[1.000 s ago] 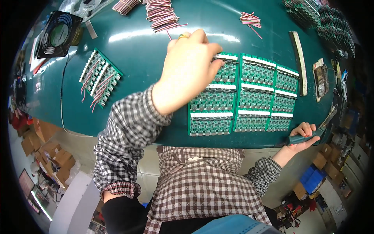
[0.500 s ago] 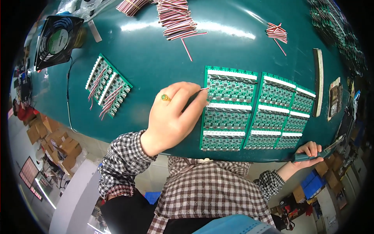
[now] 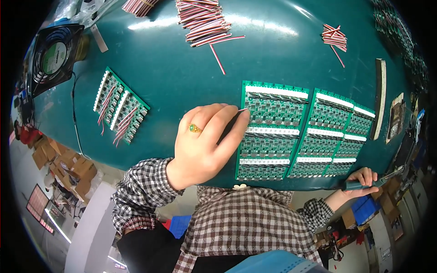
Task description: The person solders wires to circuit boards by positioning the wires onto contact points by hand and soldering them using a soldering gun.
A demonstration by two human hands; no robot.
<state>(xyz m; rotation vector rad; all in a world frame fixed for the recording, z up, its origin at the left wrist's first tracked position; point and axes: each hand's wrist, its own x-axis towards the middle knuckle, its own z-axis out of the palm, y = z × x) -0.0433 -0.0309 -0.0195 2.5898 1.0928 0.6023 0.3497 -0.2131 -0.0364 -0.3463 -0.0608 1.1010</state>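
My left hand [image 3: 205, 143], with a ring on one finger, pinches a thin wire [image 3: 243, 109] between thumb and fingertips. Only the wire's pale end shows, at the left edge of the leftmost green circuit board panel [image 3: 273, 113]. Most of that wire is hidden by the fingers. At the table's front right edge, my right hand [image 3: 363, 183] is closed around the dark green handle of a slim tool [image 3: 350, 185]. Its metal end points up and to the right, away from the boards; its exact kind is unclear. Two more circuit board columns [image 3: 325, 117] lie right of the leftmost panel.
Left of my left hand lies a smaller board [image 3: 122, 100] with red-and-white wires across it. Cut wires form a large pile [image 3: 202, 22] and a small one [image 3: 333, 38] farther back. A black fan [image 3: 53, 58] stands far left; a narrow strip [image 3: 380, 98] lies right.
The whole view has shifted slightly, so the boards sit a little lower and farther right. Both hands keep their holds; the left one stays at the panel's left edge.
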